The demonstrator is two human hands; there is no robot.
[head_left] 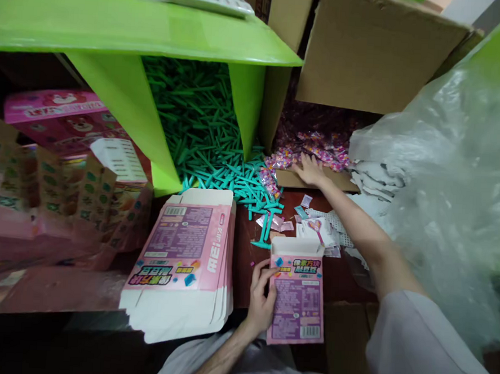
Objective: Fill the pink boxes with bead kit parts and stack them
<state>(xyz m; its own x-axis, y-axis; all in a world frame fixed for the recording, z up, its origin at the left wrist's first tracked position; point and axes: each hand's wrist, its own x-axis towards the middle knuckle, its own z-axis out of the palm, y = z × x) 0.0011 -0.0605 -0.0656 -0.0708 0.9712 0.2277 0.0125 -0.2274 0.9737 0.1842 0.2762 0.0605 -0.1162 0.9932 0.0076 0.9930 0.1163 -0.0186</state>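
My left hand (262, 296) grips the left side of a small pink printed carton (297, 296) whose top flap is open, held just above my lap. My right hand (308, 170) is stretched far forward, fingers spread on a heap of small pink wrapped candies (320, 149) spilling from a tipped cardboard box (368, 53). Between the two hands lie loose teal plastic sticks (266, 224) and a few small sachets (315, 227) on the dark table.
A stack of flat pink cartons (186, 256) lies left of the held carton. A green box (128, 27) holds a big pile of teal sticks (194, 121). Pink display boxes (60, 170) stand at left. A clear plastic bag (453, 182) fills the right.
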